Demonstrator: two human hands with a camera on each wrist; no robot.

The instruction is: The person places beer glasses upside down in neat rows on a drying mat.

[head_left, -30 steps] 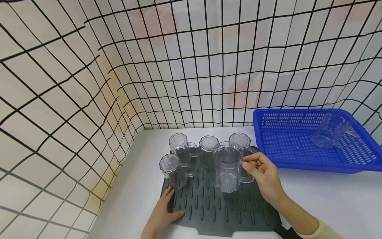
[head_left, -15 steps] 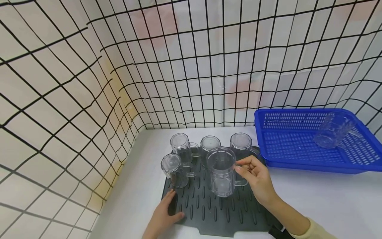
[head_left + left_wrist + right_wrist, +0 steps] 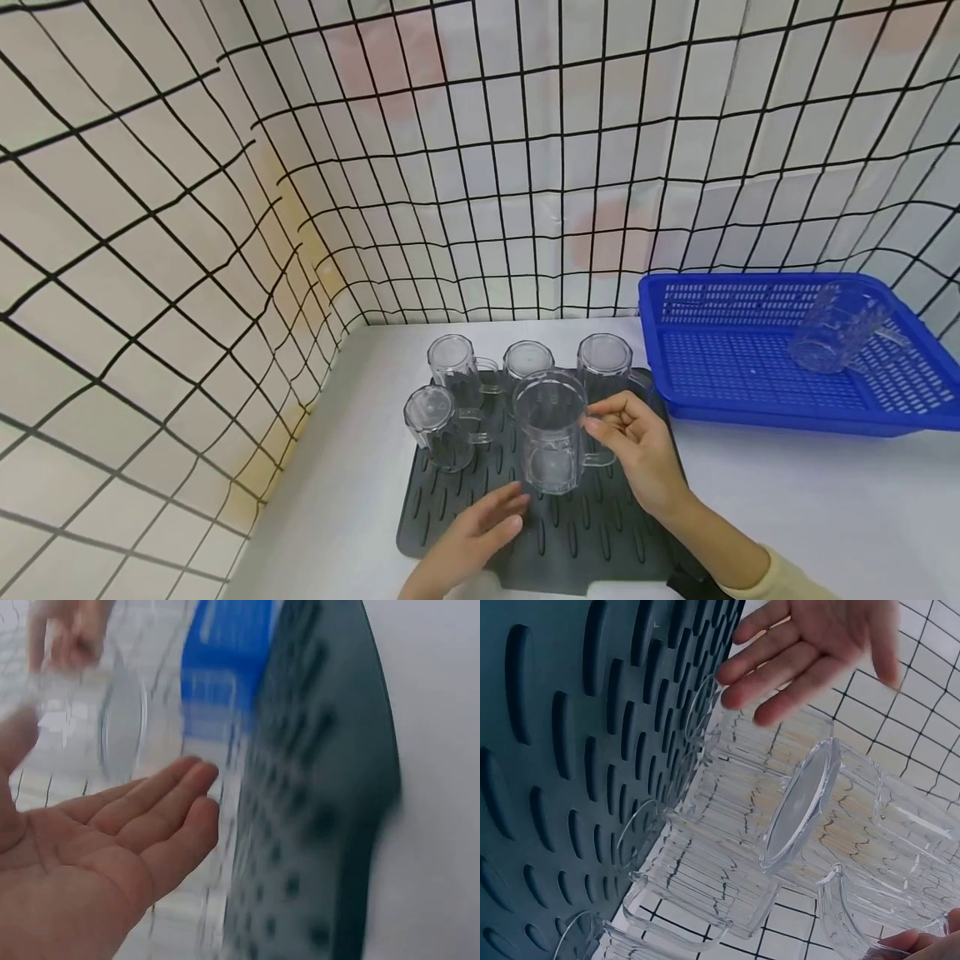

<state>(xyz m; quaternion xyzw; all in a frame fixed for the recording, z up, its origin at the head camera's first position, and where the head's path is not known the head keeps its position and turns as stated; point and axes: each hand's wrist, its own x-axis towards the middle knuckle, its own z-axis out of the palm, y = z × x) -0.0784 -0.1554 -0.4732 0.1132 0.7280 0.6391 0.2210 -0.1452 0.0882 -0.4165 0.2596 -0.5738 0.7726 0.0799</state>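
Note:
My right hand (image 3: 647, 454) pinches a clear glass mug (image 3: 551, 437) near the top of its handle. The mug hangs upright over the dark ribbed drying mat (image 3: 592, 554), its open rim up and its thick base (image 3: 801, 802) toward the mat. Just below and left of it is my left hand (image 3: 480, 537), fingers extended and palm bare in the left wrist view. Several like mugs stand upside down on the mat: two at the left, a front one (image 3: 442, 429) and a back one (image 3: 453, 367), and others behind the held mug, partly hidden by it.
A blue plastic basket (image 3: 757, 415) stands at the back right, with another clear mug (image 3: 832, 333) lying tilted in it. Black wire grid panels (image 3: 480, 175) rise behind and to the left of the white table (image 3: 810, 500).
My left hand has left the mat's left edge and moved right, toward the held mug. My right hand has brought the mug left and slightly nearer.

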